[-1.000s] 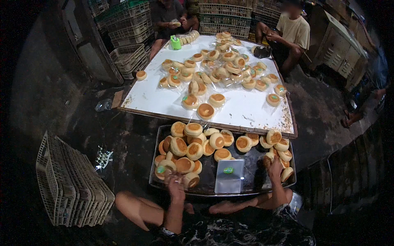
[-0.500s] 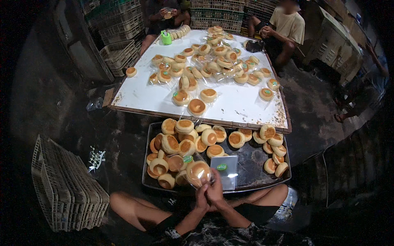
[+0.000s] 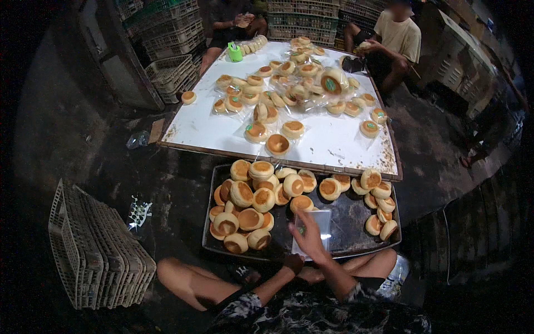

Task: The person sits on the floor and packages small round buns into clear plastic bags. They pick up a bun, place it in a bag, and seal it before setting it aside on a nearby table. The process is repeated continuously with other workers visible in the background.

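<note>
My right hand is over a stack of clear plastic bags with green labels, its fingers stretched out and apart, holding nothing. Lower and in shadow, my left hand is by the stack's near edge; its fingers are too dark to make out. The bags lie on a black baking tray in front of my crossed legs. Round golden-brown buns are heaped on the tray's left side, with more along its back and right. A bagged bun with a green label is blurred above the heap on the table.
Beyond the tray stands a low white table with many bagged buns and a green holder. Two people sit at its far side, each with hands at a bun. Plastic crates stand at left, others behind.
The bagged bun left my hands and is now over the far table. My hands have separated, the right one opening above the bags. The view has shifted slightly.
</note>
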`<control>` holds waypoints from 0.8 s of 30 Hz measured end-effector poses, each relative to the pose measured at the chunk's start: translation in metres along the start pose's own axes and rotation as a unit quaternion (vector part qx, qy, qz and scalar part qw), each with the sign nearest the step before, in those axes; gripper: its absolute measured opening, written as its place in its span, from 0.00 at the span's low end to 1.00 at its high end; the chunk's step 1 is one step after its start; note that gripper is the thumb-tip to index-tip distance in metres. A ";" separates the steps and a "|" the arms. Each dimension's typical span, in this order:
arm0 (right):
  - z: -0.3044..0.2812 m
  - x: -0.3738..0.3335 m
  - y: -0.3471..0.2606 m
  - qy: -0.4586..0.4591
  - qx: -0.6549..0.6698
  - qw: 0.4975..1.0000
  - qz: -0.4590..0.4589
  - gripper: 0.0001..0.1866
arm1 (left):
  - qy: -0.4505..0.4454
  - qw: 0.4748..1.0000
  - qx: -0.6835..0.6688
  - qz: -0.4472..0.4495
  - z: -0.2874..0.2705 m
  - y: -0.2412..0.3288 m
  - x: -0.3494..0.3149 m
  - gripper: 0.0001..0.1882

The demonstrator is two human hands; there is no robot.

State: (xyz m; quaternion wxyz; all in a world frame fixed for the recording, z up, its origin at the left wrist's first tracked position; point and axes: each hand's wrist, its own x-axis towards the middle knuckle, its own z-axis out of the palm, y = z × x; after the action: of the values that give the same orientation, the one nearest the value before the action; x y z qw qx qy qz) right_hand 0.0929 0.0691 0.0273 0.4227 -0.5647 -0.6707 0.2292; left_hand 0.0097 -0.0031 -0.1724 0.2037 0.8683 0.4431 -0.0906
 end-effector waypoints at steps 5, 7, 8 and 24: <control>-0.004 -0.159 0.079 -0.216 0.045 0.919 0.327 0.18 | 0.027 0.980 -0.196 -0.036 -0.085 -0.007 -0.030 0.09; -0.009 -0.153 0.053 -0.116 0.053 0.935 0.331 0.16 | 0.089 0.941 -0.324 -0.040 -0.085 0.004 -0.032 0.08; -0.001 -0.151 0.055 -0.050 0.037 0.950 0.307 0.15 | 0.110 0.931 -0.346 -0.024 -0.100 0.011 -0.035 0.08; 0.029 -0.080 0.053 -0.209 0.718 0.505 0.431 0.16 | 0.216 0.289 -0.925 -0.123 -0.114 -0.012 -0.051 0.12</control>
State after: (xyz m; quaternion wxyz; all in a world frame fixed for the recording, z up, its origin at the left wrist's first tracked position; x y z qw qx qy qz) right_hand 0.0991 0.0111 -0.0544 0.3805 -0.2231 -0.0193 0.8973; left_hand -0.0326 0.0152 -0.0556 0.7548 0.0278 0.3624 0.5461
